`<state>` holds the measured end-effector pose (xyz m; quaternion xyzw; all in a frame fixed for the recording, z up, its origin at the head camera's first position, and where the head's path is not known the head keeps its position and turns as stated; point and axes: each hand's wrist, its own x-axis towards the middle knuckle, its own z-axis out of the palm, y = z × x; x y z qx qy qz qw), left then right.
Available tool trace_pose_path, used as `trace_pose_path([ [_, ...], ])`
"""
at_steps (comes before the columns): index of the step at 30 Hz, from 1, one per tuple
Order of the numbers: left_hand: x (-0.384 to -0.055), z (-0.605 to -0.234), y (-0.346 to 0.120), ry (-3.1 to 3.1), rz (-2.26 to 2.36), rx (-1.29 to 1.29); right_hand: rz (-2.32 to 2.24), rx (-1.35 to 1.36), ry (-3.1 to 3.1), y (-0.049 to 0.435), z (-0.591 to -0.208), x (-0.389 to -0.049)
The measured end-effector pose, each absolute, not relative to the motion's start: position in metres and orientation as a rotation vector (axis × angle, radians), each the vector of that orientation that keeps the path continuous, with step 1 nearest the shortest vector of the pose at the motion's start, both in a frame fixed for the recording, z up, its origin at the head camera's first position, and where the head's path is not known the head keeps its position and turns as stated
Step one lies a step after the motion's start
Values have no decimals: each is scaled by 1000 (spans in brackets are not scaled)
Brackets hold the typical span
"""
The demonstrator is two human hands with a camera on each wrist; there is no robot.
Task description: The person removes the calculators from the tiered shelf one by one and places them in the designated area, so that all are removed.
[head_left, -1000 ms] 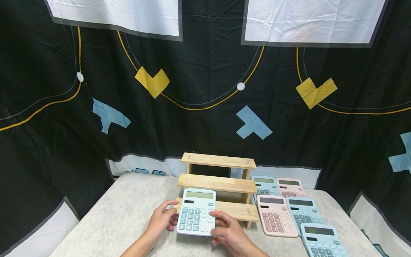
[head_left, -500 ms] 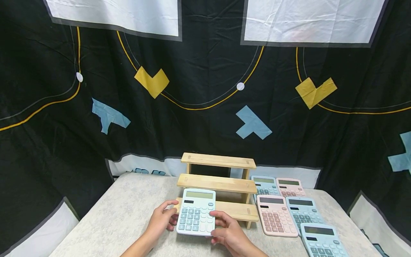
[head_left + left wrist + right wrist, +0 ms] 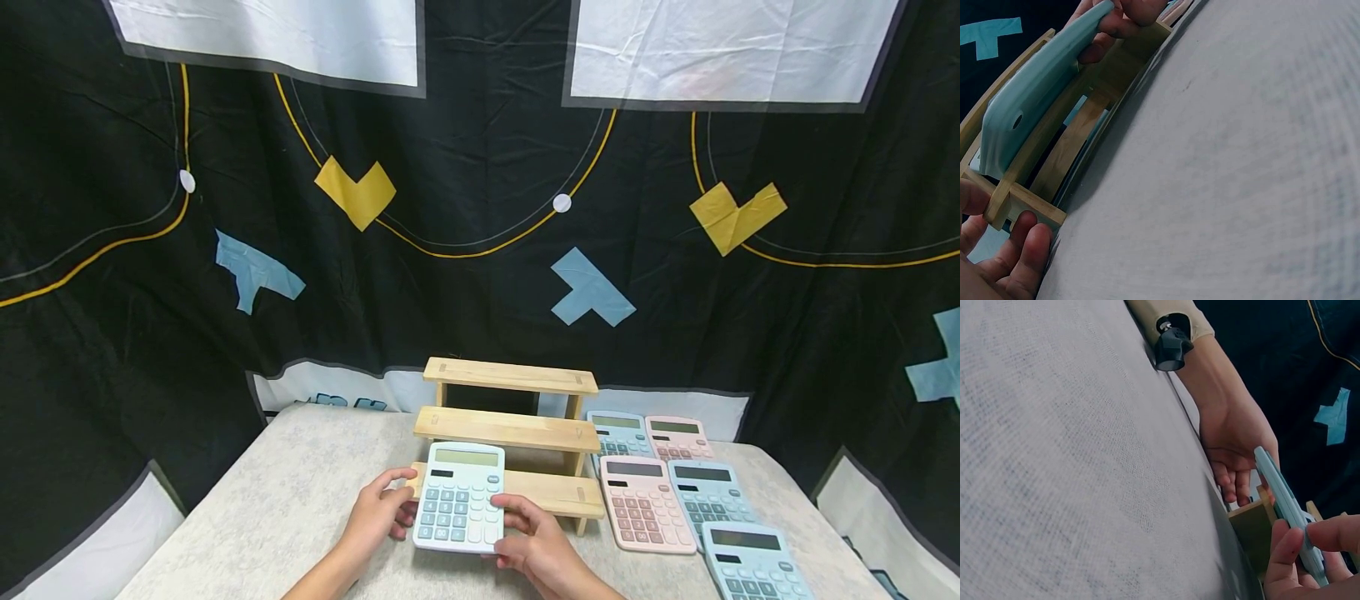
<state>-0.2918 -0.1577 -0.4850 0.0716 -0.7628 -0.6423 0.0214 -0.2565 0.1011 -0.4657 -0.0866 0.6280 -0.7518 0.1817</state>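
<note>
A pale blue calculator (image 3: 459, 497) leans back, face toward me, in front of the lowest step of a three-tier wooden display stand (image 3: 507, 427). My right hand (image 3: 536, 542) pinches its lower right edge, thumb on one side and fingers on the other; the right wrist view shows this calculator (image 3: 1290, 509) edge-on. At the left end of the lowest step, my left hand (image 3: 372, 510) grips the wood. In the left wrist view the fingers (image 3: 1034, 250) curl under the end of the stand (image 3: 1035, 203), beside the calculator's smooth back (image 3: 1041, 94).
Right of the stand lie several more calculators, among them a pink one (image 3: 648, 504) and a blue one (image 3: 753, 558), close together and partly overlapping. The grey-white table (image 3: 247, 517) extends to the left. Behind it hangs a black cloth (image 3: 465, 308) with tape marks.
</note>
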Motion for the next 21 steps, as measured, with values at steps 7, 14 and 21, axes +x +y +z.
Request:
trace_pose_path([
  [7, -292, -486, -157, -2351, -2004, 213, -2119, -262, 1768, 105, -467, -255],
  [14, -292, -485, -156, -2339, -2020, 212, -2100, -222, 1779, 113, -466, -252],
  [21, -292, -485, -156, -2340, -2016, 234, -2104, -234, 1759, 121, -463, -249],
])
